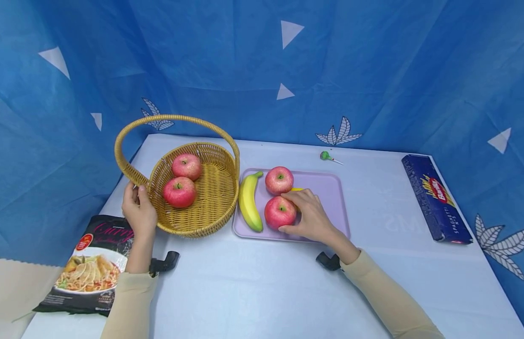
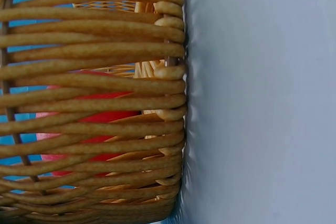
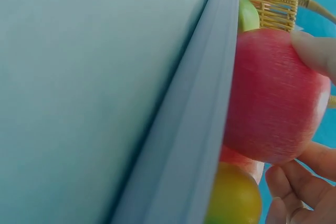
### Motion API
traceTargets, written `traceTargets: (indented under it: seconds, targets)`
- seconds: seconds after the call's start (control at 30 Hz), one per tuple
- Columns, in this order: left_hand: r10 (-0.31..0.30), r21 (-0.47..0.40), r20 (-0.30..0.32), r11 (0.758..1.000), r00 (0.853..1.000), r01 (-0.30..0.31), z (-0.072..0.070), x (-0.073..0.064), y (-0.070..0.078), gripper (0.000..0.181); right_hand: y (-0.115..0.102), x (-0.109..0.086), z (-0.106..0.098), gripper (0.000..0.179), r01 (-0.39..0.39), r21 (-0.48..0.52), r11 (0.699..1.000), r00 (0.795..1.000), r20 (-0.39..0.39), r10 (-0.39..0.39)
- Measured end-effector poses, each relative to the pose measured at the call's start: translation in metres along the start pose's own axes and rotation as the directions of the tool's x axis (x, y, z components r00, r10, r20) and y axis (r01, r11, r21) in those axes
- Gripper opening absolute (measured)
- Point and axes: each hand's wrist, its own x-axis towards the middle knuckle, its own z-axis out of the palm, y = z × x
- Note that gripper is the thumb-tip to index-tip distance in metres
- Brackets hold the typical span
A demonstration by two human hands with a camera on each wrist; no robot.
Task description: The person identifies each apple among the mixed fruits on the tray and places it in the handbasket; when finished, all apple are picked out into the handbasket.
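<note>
My left hand (image 1: 140,212) grips the wicker basket (image 1: 217,197) at its left rim, by the foot of the tall handle. Two red apples (image 1: 179,192) lie inside it; in the left wrist view red shows through the woven wall (image 2: 94,85). With thumb and fingers, my right hand (image 1: 311,215) holds a red apple (image 1: 279,214) at the front of the lilac tray (image 1: 330,197). Behind that apple sits another apple (image 1: 279,180), and a banana (image 1: 249,201) lies along the tray's left side. A rounded yellow fruit (image 3: 233,195) is mostly hidden by my right hand in the head view.
A dark noodle packet (image 1: 88,268) lies under my left forearm at the table's left edge. Far right is a blue spaghetti box (image 1: 436,197). A green lollipop (image 1: 325,155) lies behind the tray. Blue patterned cloth (image 1: 253,70) hangs behind the white table (image 1: 245,292).
</note>
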Motion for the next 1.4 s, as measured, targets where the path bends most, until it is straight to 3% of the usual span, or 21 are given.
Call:
traceTargets:
  seconds: [0.2,0.5,0.8,1.03,1.4]
  targets:
    - [-0.008,-0.001,-0.003,1.000,1.000,0.008,0.000,-0.001,0.001,0.038,-0.004,-0.001,-0.003,0.081,0.006,0.023,1.000,1.000,-0.012,-0.006]
    - [-0.013,-0.017,0.000,1.000,1.000,0.013,0.000,0.000,0.003,0.038,-0.020,-0.001,-0.020,0.081,0.007,0.140,0.990,1.000,-0.031,-0.002]
    - [-0.013,-0.010,0.005,1.000,1.000,0.013,-0.001,0.000,0.003,0.038,-0.052,0.012,-0.034,0.080,0.103,0.249,0.963,0.991,-0.104,-0.079]
    - [-0.011,-0.009,0.002,1.000,1.000,0.011,0.000,0.000,0.002,0.038,-0.078,0.032,-0.030,0.077,0.187,0.280,0.942,0.977,-0.149,-0.150]
    - [-0.015,-0.009,0.005,1.000,1.000,0.015,-0.001,0.000,0.001,0.038,-0.113,0.068,-0.008,0.077,0.155,0.251,0.956,0.985,-0.116,-0.129]
